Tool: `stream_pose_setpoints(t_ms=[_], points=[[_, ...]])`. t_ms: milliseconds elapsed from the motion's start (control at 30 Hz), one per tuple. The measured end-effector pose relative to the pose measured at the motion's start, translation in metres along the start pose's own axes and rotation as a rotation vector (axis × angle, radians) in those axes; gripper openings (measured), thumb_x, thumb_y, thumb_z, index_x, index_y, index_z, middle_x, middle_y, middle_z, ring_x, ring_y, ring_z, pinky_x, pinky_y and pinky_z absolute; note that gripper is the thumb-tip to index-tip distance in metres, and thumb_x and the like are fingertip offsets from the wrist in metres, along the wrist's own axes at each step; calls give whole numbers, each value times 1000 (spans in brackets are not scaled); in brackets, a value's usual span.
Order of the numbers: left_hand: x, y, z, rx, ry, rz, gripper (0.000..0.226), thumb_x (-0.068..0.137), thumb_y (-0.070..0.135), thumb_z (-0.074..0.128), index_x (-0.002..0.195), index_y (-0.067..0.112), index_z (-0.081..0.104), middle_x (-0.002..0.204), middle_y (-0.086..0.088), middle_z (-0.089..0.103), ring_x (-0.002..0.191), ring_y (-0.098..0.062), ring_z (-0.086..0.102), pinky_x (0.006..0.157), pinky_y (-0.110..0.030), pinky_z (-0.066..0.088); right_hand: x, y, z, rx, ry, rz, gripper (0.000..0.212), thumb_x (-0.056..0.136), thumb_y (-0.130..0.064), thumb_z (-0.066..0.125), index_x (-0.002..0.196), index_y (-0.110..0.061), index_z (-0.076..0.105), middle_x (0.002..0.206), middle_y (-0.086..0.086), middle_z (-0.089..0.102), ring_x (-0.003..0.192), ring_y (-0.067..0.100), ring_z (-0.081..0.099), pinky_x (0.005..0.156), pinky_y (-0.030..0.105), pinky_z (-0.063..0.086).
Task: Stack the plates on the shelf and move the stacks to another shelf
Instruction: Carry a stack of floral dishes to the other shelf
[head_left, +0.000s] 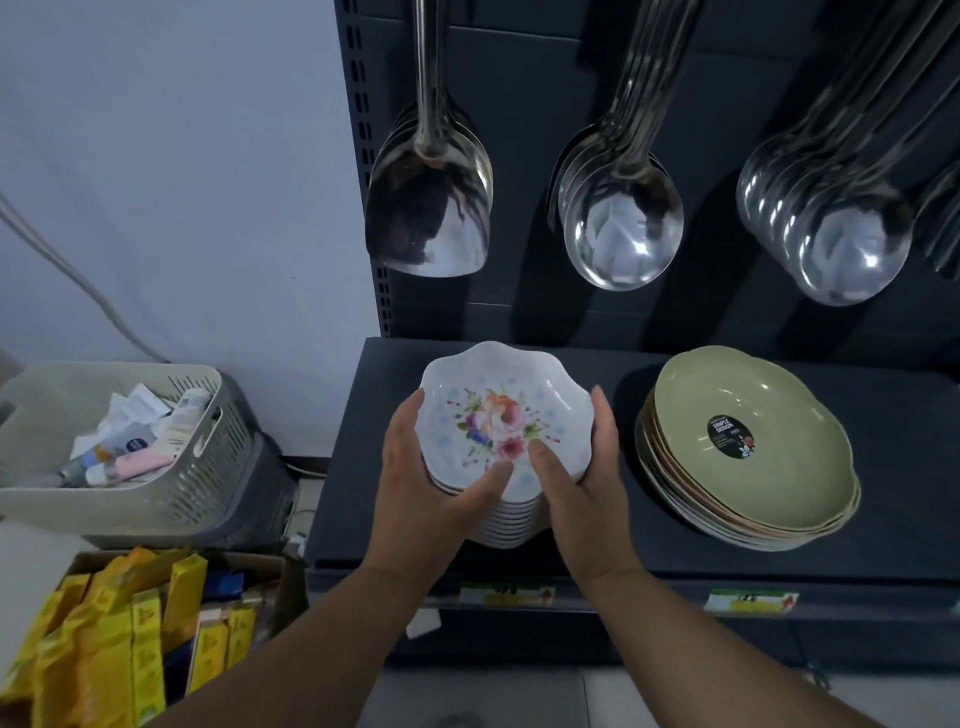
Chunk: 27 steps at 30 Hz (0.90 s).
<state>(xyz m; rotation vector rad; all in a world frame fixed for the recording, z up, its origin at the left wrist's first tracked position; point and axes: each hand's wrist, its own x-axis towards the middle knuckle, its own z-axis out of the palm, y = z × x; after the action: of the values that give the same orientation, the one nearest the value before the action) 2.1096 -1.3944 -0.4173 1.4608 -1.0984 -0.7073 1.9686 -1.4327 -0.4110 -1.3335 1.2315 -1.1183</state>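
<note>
A stack of white scalloped plates with a flower print stands on the dark shelf. My left hand grips the stack's left side, its thumb lying on the top plate's rim. On the stack's right side is my right hand, gripping it with the thumb on the top plate. To the right stands a second stack of larger plates, green on top, with a black label; neither hand touches it.
Steel spatulas and ladles hang from the dark back panel above the shelf. Left of the shelf, a beige basket holds tubes and papers. A cardboard box of yellow packets sits below it.
</note>
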Motion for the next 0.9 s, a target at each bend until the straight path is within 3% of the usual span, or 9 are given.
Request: stream_pose_setpoints(t_ms=[167,233,333,433,633,767,900], points=[[3,-9,0,94,-42,-22,94,60,45,82,132,44,21,139,12,36,122,-2,40,89,-7,35,6,4,-1,-73,-20,-18,100,61,-58,65,148,-42,19,133,-30,45,126,0,48,104,30,47],[5,-12,0,112,-46,-18,97,56,52,79,134,44,21,140,11,35,124,-4,40,93,-12,38,8,6,-1,-96,-15,-22,99,64,-56,68,148,-42,19,133,-29,46,125,-1,48,99,19,47],[12,-12,0,108,-51,-16,98,53,60,74,134,44,22,139,11,36,126,-6,41,102,-29,44,13,6,-2,-120,-9,-23,93,71,-47,72,148,-41,20,126,-40,42,119,-10,49,86,2,44],[14,-11,-3,126,-62,-29,102,52,61,75,138,41,23,140,12,36,128,-7,40,105,-38,44,16,4,-3,-137,-9,-14,88,78,-39,78,147,-39,24,124,-36,47,113,-15,49,81,-2,43],[12,-3,-3,155,-76,-89,108,57,55,80,143,36,18,144,11,34,129,-9,39,106,-40,42,12,-3,0,-137,-19,21,83,82,-29,76,148,-28,25,129,-15,50,114,2,52,72,-6,39],[12,2,-3,164,-76,-113,108,50,63,75,140,38,21,142,13,35,128,-7,40,104,-33,42,11,-3,-2,-153,-32,39,87,81,-33,76,150,-29,22,135,-13,48,121,5,51,78,-3,42],[10,8,-6,211,-79,-108,101,64,43,82,143,34,20,144,13,30,126,-3,34,97,-22,33,10,-5,-4,-193,-38,57,92,79,-41,76,151,-33,19,144,-12,42,128,7,45,96,17,43]])
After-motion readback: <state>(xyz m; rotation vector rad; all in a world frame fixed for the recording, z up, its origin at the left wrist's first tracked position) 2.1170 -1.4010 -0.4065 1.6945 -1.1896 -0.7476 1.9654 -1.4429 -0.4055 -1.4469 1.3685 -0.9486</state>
